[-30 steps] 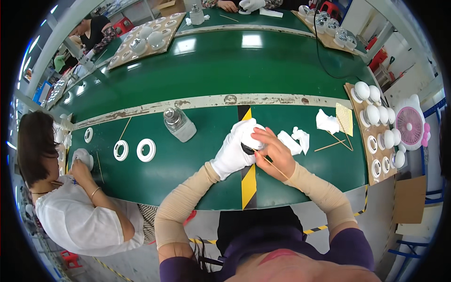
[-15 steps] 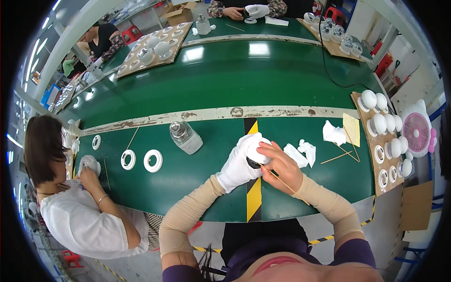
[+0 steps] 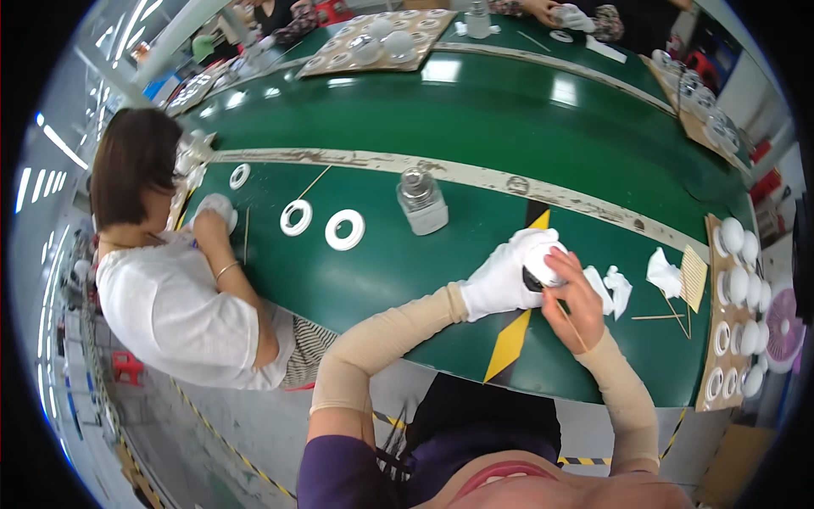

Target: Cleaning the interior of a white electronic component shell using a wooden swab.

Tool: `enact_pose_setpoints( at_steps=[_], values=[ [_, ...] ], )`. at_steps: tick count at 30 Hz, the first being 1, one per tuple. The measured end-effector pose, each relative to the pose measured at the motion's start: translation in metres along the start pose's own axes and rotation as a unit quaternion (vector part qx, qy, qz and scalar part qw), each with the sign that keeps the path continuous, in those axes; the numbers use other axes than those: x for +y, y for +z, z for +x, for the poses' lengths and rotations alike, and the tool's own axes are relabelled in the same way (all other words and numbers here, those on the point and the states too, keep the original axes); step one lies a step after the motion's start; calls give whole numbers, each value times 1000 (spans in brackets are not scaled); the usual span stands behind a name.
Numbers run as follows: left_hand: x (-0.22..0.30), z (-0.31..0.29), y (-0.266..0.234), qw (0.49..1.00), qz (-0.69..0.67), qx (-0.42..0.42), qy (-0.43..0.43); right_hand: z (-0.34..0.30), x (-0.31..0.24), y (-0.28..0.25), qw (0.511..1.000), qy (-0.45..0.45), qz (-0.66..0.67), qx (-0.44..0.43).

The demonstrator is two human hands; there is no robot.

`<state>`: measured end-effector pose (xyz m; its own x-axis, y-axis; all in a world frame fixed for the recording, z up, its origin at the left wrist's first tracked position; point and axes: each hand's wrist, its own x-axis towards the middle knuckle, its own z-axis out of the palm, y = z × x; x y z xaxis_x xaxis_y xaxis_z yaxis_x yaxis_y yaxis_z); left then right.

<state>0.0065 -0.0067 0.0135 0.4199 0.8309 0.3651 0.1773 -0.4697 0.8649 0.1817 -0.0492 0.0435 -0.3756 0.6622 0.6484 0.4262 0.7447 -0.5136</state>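
White-gloved left hand [image 3: 505, 276] grips a domed piece [image 3: 543, 260], seemingly steadying it for a stick [image 3: 573, 329] the right hand [image 3: 580, 297] pinches between fingers, tip obscured.

A white, rounded lamp [image 3: 545, 259] is held over the near right part of the worktop [image 3: 373, 276], its dark end turned to the near left, while a thin, pale wooden stick [image 3: 577, 334], partly hidden, slants from close beside that end toward the near right.
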Motion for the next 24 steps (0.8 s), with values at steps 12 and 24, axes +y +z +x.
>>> enact_pose_setpoints(
  at_steps=[12,24],
  values=[
    [-7,-3,-4,997,-3,37,64,7,3,22,998,-47,-34,15],
    [-21,-9,1,995,35,31,87,-7,8,13,999,-2,42,7]
  ],
)
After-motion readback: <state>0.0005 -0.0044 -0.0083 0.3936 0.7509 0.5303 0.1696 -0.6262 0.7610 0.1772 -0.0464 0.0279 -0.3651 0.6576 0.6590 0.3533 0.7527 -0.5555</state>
